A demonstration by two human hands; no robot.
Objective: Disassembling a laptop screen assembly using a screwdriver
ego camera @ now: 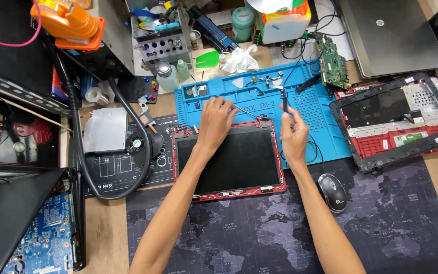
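A red-framed laptop lid with a dark rectangular screen panel point(229, 160) lies flat near the middle of the surface, its far edge overlapping the near edge of a blue silicone repair mat point(259, 96) and its near edge resting on a dark desk mat printed with a world map point(280, 228). The left hand point(215, 119) rests on the far left part of the lid, fingers point(224, 104) spread and pressed down along the top frame, holding nothing. The right hand point(294, 133) hovers just beside the lid's far right corner, over the blue mat, with its fingers pinched narrowly around a slim dark screwdriver point(285, 104) held upright.

On the blue mat beyond the hands lie small screws and cable parts, too small to tell apart. A green circuit board point(333, 63) leans at the mat's far right corner. To the right, a red and black laptop base with its keyboard tray exposed point(396, 119) sits tilted toward the right edge of the surface. A black computer mouse point(333, 192) lies on the map mat near the right forearm. Left of the lid are a small round cooling fan point(137, 143) and a thick black hose point(77, 132) curving around it.
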